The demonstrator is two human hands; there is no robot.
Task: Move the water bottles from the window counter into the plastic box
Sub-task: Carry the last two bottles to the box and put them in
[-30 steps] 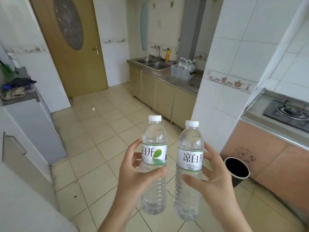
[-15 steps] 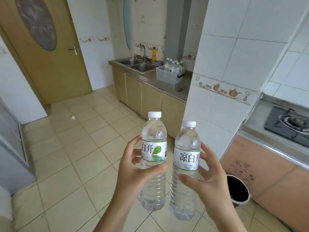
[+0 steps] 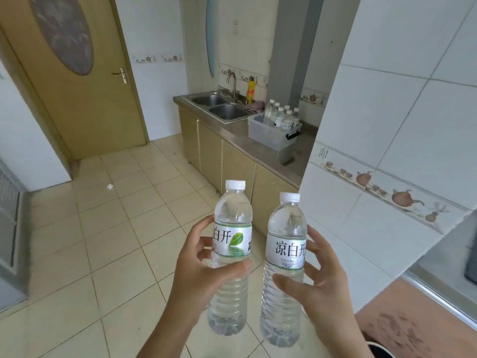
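Two clear plastic water bottles with white caps, upright, side by side above the tiled floor (image 3: 108,244): left hand (image 3: 198,275) grips one (image 3: 231,257), right hand (image 3: 320,282) grips the other (image 3: 284,270). Far off, translucent plastic box (image 3: 268,135) on steel counter (image 3: 260,153) beside double sink (image 3: 219,107) holds several capped bottles (image 3: 281,116).

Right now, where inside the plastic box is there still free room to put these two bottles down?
The plastic box looks free at its near-left end, toward the sink. Its far-right part is crowded with standing bottles. Bare steel counter also lies in front of the box. The left hand and right hand each hold one bottle.
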